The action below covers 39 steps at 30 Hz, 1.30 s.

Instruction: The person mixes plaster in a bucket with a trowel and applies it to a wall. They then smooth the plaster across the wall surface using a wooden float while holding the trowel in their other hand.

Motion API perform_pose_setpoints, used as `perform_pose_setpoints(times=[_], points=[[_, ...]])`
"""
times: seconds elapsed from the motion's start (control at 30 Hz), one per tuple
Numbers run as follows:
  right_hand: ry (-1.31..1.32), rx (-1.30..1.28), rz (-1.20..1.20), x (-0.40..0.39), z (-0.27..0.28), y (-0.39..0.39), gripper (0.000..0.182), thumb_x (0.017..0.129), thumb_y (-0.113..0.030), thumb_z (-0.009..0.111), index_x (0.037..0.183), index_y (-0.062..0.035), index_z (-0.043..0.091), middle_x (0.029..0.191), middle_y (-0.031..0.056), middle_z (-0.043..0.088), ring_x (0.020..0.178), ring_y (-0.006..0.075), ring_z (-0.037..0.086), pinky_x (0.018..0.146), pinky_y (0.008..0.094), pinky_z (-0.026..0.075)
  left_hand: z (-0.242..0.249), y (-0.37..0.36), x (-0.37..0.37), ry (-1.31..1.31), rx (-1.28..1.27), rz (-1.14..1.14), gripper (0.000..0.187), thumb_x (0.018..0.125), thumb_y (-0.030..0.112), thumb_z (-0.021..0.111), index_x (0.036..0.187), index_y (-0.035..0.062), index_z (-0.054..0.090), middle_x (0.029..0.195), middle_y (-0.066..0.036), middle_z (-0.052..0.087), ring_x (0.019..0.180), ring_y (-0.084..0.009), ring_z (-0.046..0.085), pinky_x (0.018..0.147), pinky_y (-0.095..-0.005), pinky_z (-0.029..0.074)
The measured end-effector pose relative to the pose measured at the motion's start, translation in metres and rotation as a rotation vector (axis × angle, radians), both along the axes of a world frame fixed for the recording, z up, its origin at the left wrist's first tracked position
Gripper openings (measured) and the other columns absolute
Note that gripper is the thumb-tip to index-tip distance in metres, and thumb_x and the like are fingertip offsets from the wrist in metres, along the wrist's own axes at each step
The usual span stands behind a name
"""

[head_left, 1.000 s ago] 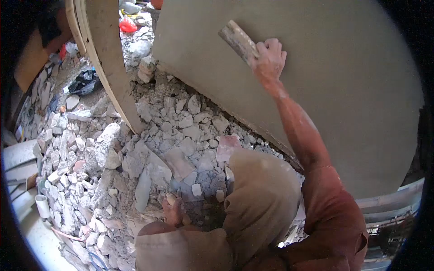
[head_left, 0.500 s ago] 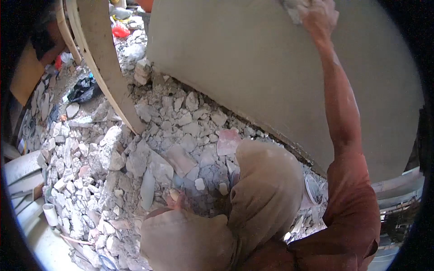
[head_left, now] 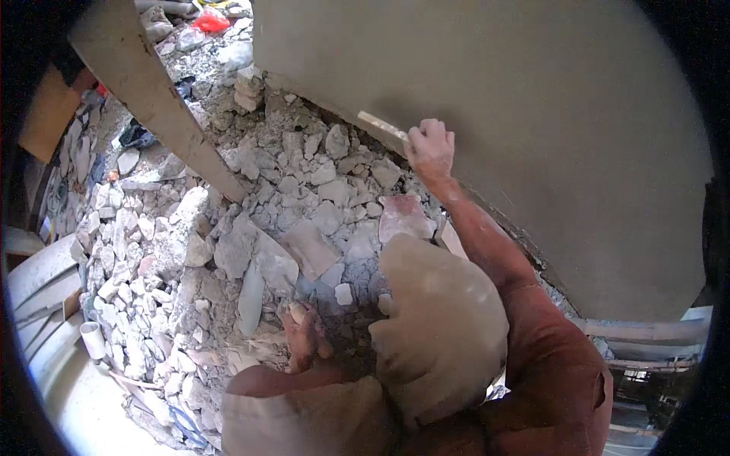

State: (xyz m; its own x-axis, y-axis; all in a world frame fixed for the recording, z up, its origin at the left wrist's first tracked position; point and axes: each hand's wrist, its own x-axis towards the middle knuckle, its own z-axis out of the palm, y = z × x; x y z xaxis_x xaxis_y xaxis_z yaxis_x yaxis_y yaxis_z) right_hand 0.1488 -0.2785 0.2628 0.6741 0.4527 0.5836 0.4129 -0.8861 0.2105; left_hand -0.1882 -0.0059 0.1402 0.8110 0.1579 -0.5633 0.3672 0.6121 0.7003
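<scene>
My right hand [head_left: 432, 148] is closed around a thin, flat tool [head_left: 384, 125] with a pale, worn edge. It is beside the lower edge of a smooth grey plastered wall [head_left: 563, 144], and the tool's narrow edge points to the upper left. Much of the tool is hidden by the fingers or seen edge-on. My left hand does not show. Between my bent knees, a bare foot [head_left: 300, 334] rests on the rubble.
Broken concrete and stones [head_left: 327, 190] cover the ground along the wall's base. A leaning wooden board [head_left: 163, 99] stands at the upper left. A white pipe piece [head_left: 93, 340] lies at the left, and a red plastic bag [head_left: 211, 20] lies farther back.
My right hand has come down and left from high on the wall to its lower edge, with the tool still in it. The view has shifted slightly, showing more of the foot.
</scene>
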Motion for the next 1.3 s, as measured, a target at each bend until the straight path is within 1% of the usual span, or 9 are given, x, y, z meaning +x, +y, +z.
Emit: perform_pose_setpoints(times=[0.07,0.2,0.27,0.57,0.63,0.9,1.07,1.17,1.3], points=[[0.011,0.003,0.004,0.007,-0.024,-0.006,0.019,0.067,-0.015,0.073,0.078,-0.0122,0.057,0.091,0.0047,0.05,0.087,0.0241,0.051,0.069,0.0391,0.036,-0.015,0.0,-0.004,-0.206,0.484,-0.173,0.018,0.088,0.007,0.06,0.1,0.0074,0.048,0.07,-0.004,0.053,0.052,-0.0133,0.051,0.046,-0.028,0.044],[0.031,0.008,-0.055,0.016,-0.047,-0.014,0.018,0.069,-0.014,0.071,0.078,-0.0125,0.057,0.089,0.0043,0.048,0.085,0.0231,0.05,0.068,0.038,0.036,0.0,0.0,0.001,-0.156,0.374,-0.164,0.016,0.088,0.005,0.058,0.099,0.0071,0.048,0.07,-0.004,0.054,0.052,-0.0132,0.051,0.045,-0.0281,0.044],[0.021,0.013,-0.052,0.02,-0.052,-0.015,0.018,0.069,-0.015,0.071,0.078,-0.0124,0.057,0.089,0.0043,0.048,0.085,0.0232,0.05,0.068,0.0382,0.036,0.012,0.0,0.006,0.004,-0.01,-0.044,0.014,0.088,0.005,0.058,0.097,0.0066,0.048,0.07,-0.003,0.053,0.053,-0.0129,0.051,0.045,-0.0285,0.044],[0.029,0.024,-0.095,0.03,-0.055,-0.017,0.019,0.069,-0.015,0.071,0.082,-0.0117,0.058,0.089,0.0053,0.048,0.086,0.0243,0.05,0.069,0.039,0.036,-0.02,-0.006,-0.006,-0.029,0.196,0.028,0.013,0.089,0.004,0.057,0.099,0.0067,0.048,0.071,-0.003,0.053,0.052,-0.0128,0.051,0.045,-0.0276,0.044],[0.024,0.032,-0.107,0.031,-0.053,-0.017,0.021,0.067,-0.014,0.072,0.081,-0.0118,0.057,0.089,0.0047,0.048,0.085,0.0237,0.049,0.068,0.039,0.035,0.024,-0.003,0.009,0.017,0.114,0.002,0.014,0.089,0.005,0.058,0.099,0.0065,0.048,0.072,-0.004,0.053,0.053,-0.0128,0.051,0.046,-0.0282,0.045],[-0.055,0.065,-0.106,0.027,-0.001,-0.012,0.021,0.065,-0.013,0.074,0.079,-0.0122,0.058,0.089,0.0052,0.048,0.085,0.0243,0.049,0.067,0.0388,0.035,-0.025,0.0,-0.009,0.082,0.129,-0.076,0.015,0.088,0.01,0.061,0.099,0.006,0.051,0.075,-0.003,0.053,0.062,-0.0166,0.053,0.055,-0.0318,0.046],[-0.121,0.055,-0.144,0.032,0.055,-0.014,0.023,0.063,-0.016,0.075,0.079,-0.0121,0.059,0.09,0.0049,0.048,0.086,0.0239,0.049,0.067,0.0389,0.034,-0.058,0.0,-0.022,-0.057,0.561,-0.129,0.024,0.083,0.019,0.065,0.097,0.0018,0.056,0.09,-0.01,0.054,0.073,-0.0203,0.053,0.063,-0.0359,0.046],[-0.177,0.061,-0.142,0.033,0.096,-0.015,0.025,0.061,-0.017,0.076,0.079,-0.0118,0.06,0.092,0.0048,0.048,0.087,0.024,0.048,0.068,0.0392,0.034,-0.029,0.005,-0.007,0.121,0.13,-0.101,0.028,0.081,0.02,0.066,0.098,0.0011,0.056,0.098,-0.011,0.052,0.078,-0.0217,0.053,0.065,-0.0361,0.046],[-0.25,0.061,-0.121,0.032,0.164,-0.01,0.029,0.058,-0.018,0.077,0.082,-0.011,0.062,0.094,0.0053,0.048,0.09,0.0243,0.048,0.07,0.0388,0.034,-0.331,-0.003,-0.079,-0.18,0.62,-0.067,0.038,0.079,0.023,0.068,0.106,0.0039,0.05,0.093,-0.008,0.052,0.078,-0.0195,0.052,0.061,-0.0347,0.045]])
